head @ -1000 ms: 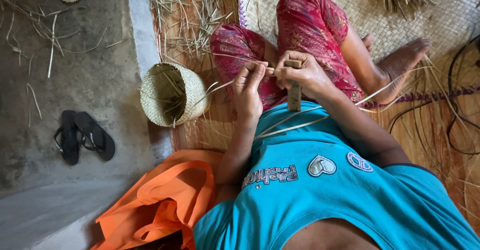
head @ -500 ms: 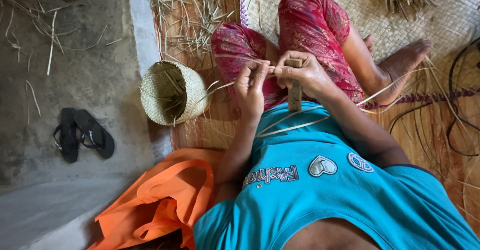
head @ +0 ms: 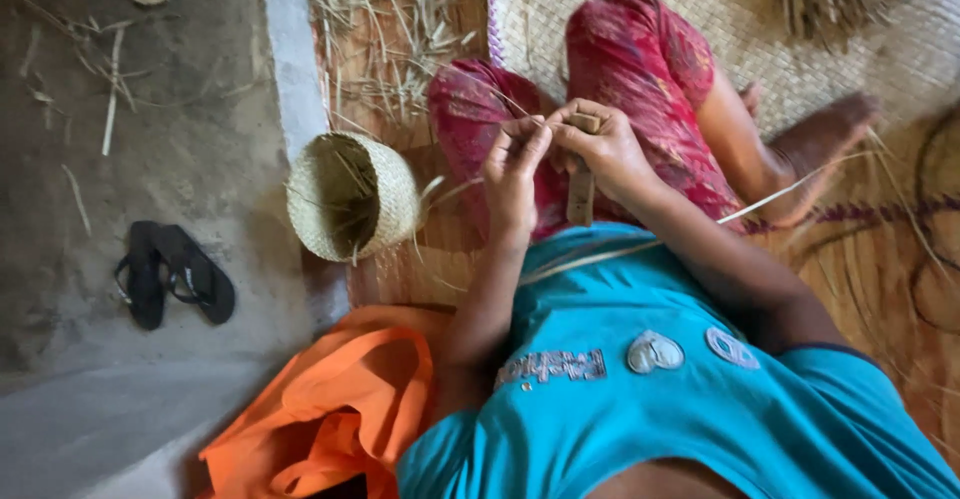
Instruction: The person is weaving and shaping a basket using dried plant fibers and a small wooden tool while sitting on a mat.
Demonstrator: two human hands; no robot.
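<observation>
I sit on the floor with my legs in red patterned trousers (head: 640,59) folded in front of me. My right hand (head: 605,149) is shut on a short wooden tool (head: 580,197) that hangs down from the fist. My left hand (head: 515,164) pinches a thin pale straw strip (head: 600,256) right against the right hand's fingers. Long strips trail across my blue shirt and out to the right (head: 790,191).
A small round woven basket (head: 350,194) lies on its side left of my knee. Black flip-flops (head: 175,274) sit on the concrete at left. An orange cloth bag (head: 330,409) is by my left elbow. A woven mat (head: 900,59) and loose straw (head: 390,29) lie ahead.
Both hands stay together over my lap. The left fingers have shifted slightly along the strip, and the loose strip ends near the basket have drawn in.
</observation>
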